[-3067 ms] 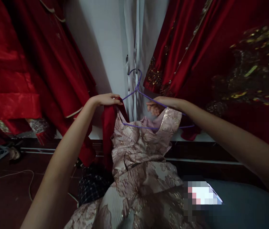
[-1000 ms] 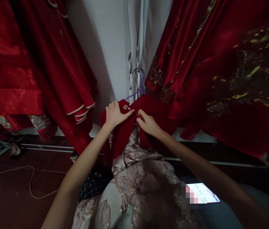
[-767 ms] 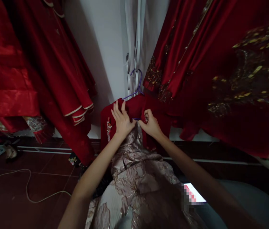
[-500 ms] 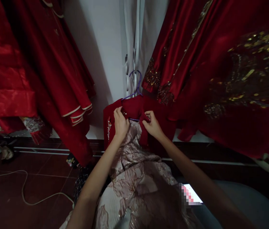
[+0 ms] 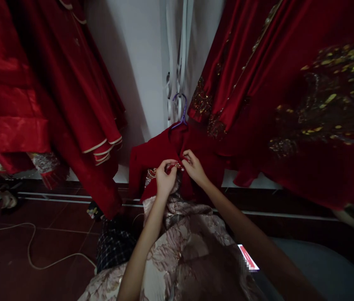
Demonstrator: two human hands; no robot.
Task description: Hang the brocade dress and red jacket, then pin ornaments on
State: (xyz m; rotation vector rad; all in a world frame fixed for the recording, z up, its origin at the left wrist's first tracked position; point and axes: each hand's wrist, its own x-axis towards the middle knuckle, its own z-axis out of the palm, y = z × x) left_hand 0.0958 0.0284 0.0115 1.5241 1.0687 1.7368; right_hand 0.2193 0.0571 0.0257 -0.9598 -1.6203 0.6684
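Observation:
A dark red jacket (image 5: 155, 150) with beaded trim hangs on a purple hanger (image 5: 183, 112) in front of me. My left hand (image 5: 166, 177) pinches the beaded front edge of the jacket. At the opposite edge, my right hand (image 5: 194, 168) has its fingers closed on the red cloth. The two hands are close together at the middle of the jacket front. Below them a pale floral garment (image 5: 177, 246) with a metallic sheen spreads down over my lap.
Red garments (image 5: 54, 83) hang at the left, and a red gown (image 5: 290, 167) with gold sequins hangs at the right. A lit phone (image 5: 248, 257) lies by my right forearm. A pale cable (image 5: 32, 251) crosses the tiled floor near a shoe (image 5: 8, 200).
My left hand has moved right and down, bringing its beaded edge over to the right one. The jacket front, spread apart before, has drawn together and covers the top of the floral garment.

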